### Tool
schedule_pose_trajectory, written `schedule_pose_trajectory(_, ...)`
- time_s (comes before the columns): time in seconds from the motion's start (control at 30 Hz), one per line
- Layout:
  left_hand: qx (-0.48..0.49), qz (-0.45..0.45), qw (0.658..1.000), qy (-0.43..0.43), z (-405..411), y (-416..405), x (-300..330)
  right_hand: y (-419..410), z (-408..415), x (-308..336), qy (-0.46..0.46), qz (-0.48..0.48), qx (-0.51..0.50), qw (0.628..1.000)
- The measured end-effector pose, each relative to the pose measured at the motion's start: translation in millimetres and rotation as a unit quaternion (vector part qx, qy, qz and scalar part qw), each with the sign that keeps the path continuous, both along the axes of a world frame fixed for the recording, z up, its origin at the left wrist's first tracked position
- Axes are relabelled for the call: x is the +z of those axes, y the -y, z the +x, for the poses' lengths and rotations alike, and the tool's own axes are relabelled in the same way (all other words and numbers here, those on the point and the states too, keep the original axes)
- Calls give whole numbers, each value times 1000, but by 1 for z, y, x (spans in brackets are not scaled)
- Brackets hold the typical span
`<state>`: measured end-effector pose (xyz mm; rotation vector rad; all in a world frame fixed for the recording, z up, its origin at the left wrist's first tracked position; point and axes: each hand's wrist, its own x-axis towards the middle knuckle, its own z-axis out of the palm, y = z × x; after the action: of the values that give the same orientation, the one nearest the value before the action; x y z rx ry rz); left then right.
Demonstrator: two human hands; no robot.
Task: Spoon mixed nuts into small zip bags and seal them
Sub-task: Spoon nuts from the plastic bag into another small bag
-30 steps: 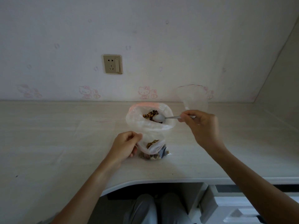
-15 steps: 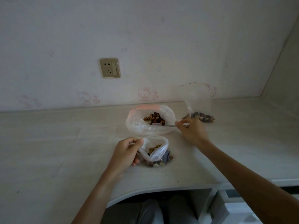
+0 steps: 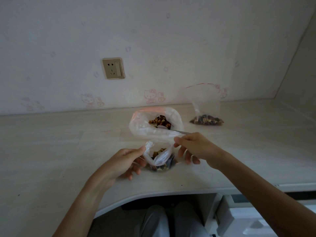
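Right hand [image 3: 196, 147] has come off the spoon [image 3: 168, 129] since half a second ago and dropped to the small zip bag [image 3: 159, 156]; spoon now sits unheld, bowl down in the nuts [image 3: 159, 121] of the big supply bag [image 3: 154, 124], handle lying over that bag's near rim, just above the right knuckles. Left hand [image 3: 126, 162] unchanged: grip clamped on the small bag's left lip, thumb and forefinger pinching the plastic. Right grip is at the opposite lip, thumb and forefinger tips closed at the rim, other fingers hanging loose below; it looks like a pinch on the rim, though the contact itself is blurred. Small bag sits between the two grips, mouth pulled open, upright on the worktop [image 3: 68, 151], nuts visible inside and through the bottom. Supply bag stands directly behind the grips, touching or nearly touching the small bag's back edge; can't tell which. One filled zip bag [image 3: 206, 110] stands well beyond the right grip, up and to its right, near the wall, red zip line on top, nuts settled at its base. Wall socket [image 3: 113, 68] far above the left grip.
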<state>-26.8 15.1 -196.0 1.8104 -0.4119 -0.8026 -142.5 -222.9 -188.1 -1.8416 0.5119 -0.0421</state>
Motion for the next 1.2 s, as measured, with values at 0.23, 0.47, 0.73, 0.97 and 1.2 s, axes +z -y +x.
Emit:
schedule_pose_trajectory(0.23,-28,-85,986,-140,-6,9,8,-13,-2,4,-10,190,32,981)
schedule_pose_trajectory(0.47,55,-98,991,-73,-5,17,11,-24,-7,12,92,75,-38,992)
schedule_pose_trajectory(0.73,87,56,950,295,-5,20,17,-35,-6,16,95,-175,-58,978)
schedule_pose_trajectory(0.97,60,-167,977,-116,-9,15,34,-23,-13,16,47,219,5,975)
schedule_pose_trajectory(1.2,32,-229,951,-206,2,0,19,-21,-17,6,114,350,-10,930)
